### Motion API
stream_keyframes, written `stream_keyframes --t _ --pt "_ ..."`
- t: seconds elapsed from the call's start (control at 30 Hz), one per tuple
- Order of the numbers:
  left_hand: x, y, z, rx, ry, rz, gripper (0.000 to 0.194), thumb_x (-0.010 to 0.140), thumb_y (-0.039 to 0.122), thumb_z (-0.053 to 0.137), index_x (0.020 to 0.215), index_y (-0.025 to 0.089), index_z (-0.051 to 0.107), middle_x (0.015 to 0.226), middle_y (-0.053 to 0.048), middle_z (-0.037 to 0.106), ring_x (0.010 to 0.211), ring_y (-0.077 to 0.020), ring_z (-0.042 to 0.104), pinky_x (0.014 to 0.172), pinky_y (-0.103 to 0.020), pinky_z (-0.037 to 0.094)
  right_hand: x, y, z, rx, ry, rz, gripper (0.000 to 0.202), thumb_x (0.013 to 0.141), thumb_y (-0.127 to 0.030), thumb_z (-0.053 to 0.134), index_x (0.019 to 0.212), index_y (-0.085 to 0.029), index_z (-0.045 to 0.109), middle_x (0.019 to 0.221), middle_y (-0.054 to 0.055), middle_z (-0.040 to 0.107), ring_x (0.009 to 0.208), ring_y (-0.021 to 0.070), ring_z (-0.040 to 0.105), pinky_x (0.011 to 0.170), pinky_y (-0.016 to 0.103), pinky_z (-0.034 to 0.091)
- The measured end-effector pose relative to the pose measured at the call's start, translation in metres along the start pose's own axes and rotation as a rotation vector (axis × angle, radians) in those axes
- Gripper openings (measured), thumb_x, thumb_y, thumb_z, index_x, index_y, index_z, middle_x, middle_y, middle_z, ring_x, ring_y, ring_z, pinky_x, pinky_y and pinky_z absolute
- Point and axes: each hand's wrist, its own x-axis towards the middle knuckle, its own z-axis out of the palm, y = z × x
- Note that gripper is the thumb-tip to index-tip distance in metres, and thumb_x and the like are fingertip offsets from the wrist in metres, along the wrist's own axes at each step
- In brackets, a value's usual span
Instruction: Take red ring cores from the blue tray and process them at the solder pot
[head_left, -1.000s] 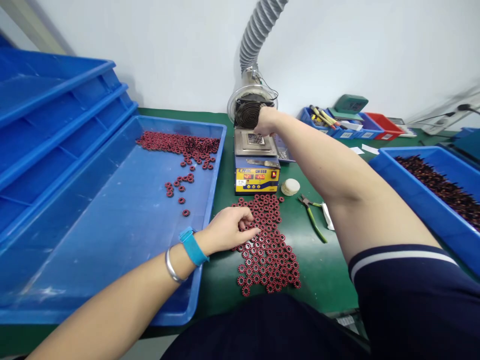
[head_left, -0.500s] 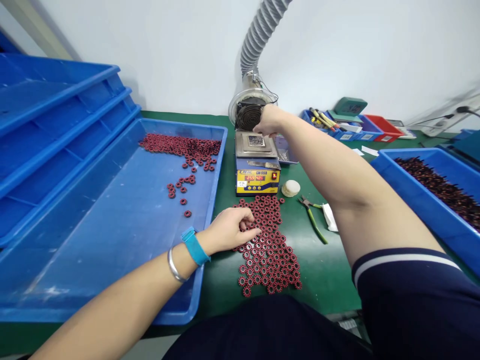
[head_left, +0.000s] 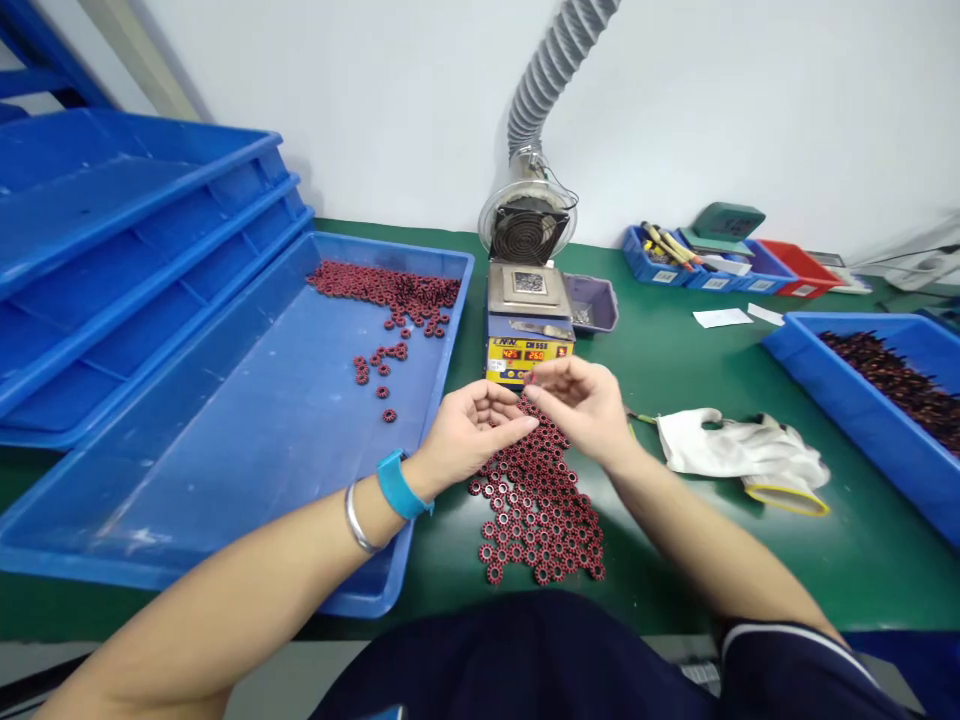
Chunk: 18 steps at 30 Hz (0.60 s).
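Note:
My right hand [head_left: 589,405] pinches a small red toothed ring [head_left: 530,379] between thumb and fingertips, just in front of the solder pot [head_left: 529,355]. Close beside it, my left hand [head_left: 474,428] is half curled, thumb stretched apart from the fingers, with nothing visible in it. Below both hands, many red toothed rings [head_left: 541,525] with dark centres lie flat on the green table. The solder pot has a yellow front with red digits and a shiny square bath [head_left: 529,283] on top. Part of the ring pile is hidden by my hands.
On the left stands a large blue tray [head_left: 247,450] with more red rings, next to stacked blue trays [head_left: 150,230]. White gloves [head_left: 739,450] lie at right, before a blue bin [head_left: 806,375] of dark parts. A fan [head_left: 527,232] and grey duct [head_left: 559,75] stand behind the pot.
My right hand has come back from above the solder bath to beside my left hand, low before the pot. My left hand has moved slightly up. The view has shifted, showing the gloves.

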Motion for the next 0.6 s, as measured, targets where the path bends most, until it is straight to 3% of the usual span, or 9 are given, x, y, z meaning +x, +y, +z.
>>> stream_keyframes --t 0.13,0.33,0.43,0.6 --pt "-0.006 -0.002 0.006 -0.011 -0.004 0.007 0.038 0.061 0.034 0.085 0.082 0.014 0.059 0.076 -0.002 0.067 0.069 -0.0108 0.063 0.069 -0.026 0.054 -0.034 0.007 0.009 -0.148 0.082 -0.159 0.014 0.074 -0.027 0.072 0.084 -0.029 0.063 0.083 0.003 0.067 0.075 0.0190 0.064 0.073 0.039 0.056" --pt "-0.007 -0.003 0.007 0.073 -0.003 0.014 0.036 0.061 0.033 0.084 0.078 0.014 0.058 0.068 0.002 0.062 0.062 -0.0081 0.057 0.061 -0.022 0.050 -0.046 0.005 0.009 -0.214 0.097 -0.208 0.013 0.074 -0.022 0.067 0.083 -0.030 0.063 0.082 0.003 0.067 0.075 0.0197 0.064 0.074 0.040 0.056" --pt "-0.007 0.000 0.007 0.092 0.000 0.016 0.036 0.062 0.032 0.083 0.080 0.014 0.058 0.068 0.002 0.061 0.060 -0.0072 0.055 0.059 -0.021 0.048 -0.049 0.008 0.010 -0.087 0.086 -0.127 0.012 0.075 -0.024 0.070 0.084 -0.029 0.064 0.083 0.002 0.068 0.074 0.0179 0.065 0.074 0.038 0.056" --pt "-0.008 0.005 0.006 0.156 0.003 0.049 0.041 0.062 0.032 0.083 0.089 0.015 0.058 0.070 0.002 0.061 0.058 -0.0071 0.055 0.055 -0.020 0.048 -0.048 0.013 0.010 0.282 -0.005 0.200 0.023 0.068 -0.037 0.080 0.084 -0.025 0.068 0.080 0.001 0.072 0.072 0.0158 0.068 0.073 0.034 0.059"
